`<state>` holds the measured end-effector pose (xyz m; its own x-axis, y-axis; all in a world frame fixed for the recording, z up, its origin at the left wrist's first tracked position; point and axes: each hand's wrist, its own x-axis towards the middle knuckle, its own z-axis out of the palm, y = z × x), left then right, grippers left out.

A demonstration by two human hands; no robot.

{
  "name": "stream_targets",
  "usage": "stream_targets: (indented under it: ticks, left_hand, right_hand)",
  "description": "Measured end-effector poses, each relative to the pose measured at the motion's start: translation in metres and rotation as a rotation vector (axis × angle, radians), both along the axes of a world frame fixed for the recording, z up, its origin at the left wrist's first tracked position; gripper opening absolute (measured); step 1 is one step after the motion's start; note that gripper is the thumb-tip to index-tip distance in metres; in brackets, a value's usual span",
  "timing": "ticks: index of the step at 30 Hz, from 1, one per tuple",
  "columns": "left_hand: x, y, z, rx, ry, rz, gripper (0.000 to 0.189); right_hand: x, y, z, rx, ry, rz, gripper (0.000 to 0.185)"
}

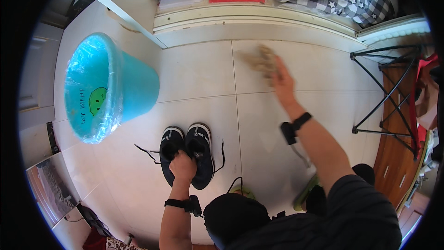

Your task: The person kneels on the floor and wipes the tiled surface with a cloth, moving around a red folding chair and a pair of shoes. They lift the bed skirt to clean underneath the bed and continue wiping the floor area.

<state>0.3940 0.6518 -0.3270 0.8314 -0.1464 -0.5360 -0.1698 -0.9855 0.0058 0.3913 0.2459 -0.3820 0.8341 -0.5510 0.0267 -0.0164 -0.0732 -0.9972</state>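
A pair of black lace-up shoes stands side by side on the tiled floor. My left hand point(183, 166) grips the left shoe point(167, 175) near its opening, covering part of it. Its neighbour, the right shoe point(204, 172), touches it or nearly so, with a loose lace lying out to the side. Up and to the right, my right hand point(284, 81) holds a crumpled beige cloth point(263, 60) above the floor. Motion blurs the cloth, so its shape is unclear. Each wrist wears a black strap with a small device.
A light-blue bin point(140, 83) with a clear plastic liner is left of the shoes. Ahead runs a low cabinet base point(222, 24); a black folding metal frame point(385, 93) stands at right before wooden drawers point(395, 170). Green footwear point(305, 192) shows beneath my body.
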Motion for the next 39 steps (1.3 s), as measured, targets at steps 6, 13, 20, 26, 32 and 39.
stream_targets:
  ticks: [6,13,20,26,32,39]
  left_hand:
    - [-0.001,-0.019,-0.009,-0.004,-0.021,-0.052,0.032]
    - [-0.001,-0.007,-0.010,-0.035,0.004,-0.009,0.036]
    - [0.002,0.019,-0.002,-0.149,-0.050,0.077,0.034]
    - [-0.023,0.021,0.072,-0.316,-0.166,0.059,0.027]
    - [-0.051,0.033,0.118,-0.431,-0.282,0.070,0.033]
    - [-0.085,0.107,0.151,-0.139,-0.370,0.006,0.043]
  right_hand:
    - [-0.025,-0.022,-0.074,-1.070,0.246,-0.251,0.061]
    - [0.038,0.171,-0.017,-0.373,-0.112,0.204,0.042]
    - [-0.090,0.015,-0.029,-0.055,0.118,-0.162,0.048]
    - [-0.158,-0.174,-0.019,-0.477,0.304,-0.588,0.043]
    - [-0.131,-0.238,-0.022,-0.534,0.384,-0.612,0.043]
    - [-0.018,-0.191,-0.052,-0.863,0.311,-0.480,0.033]
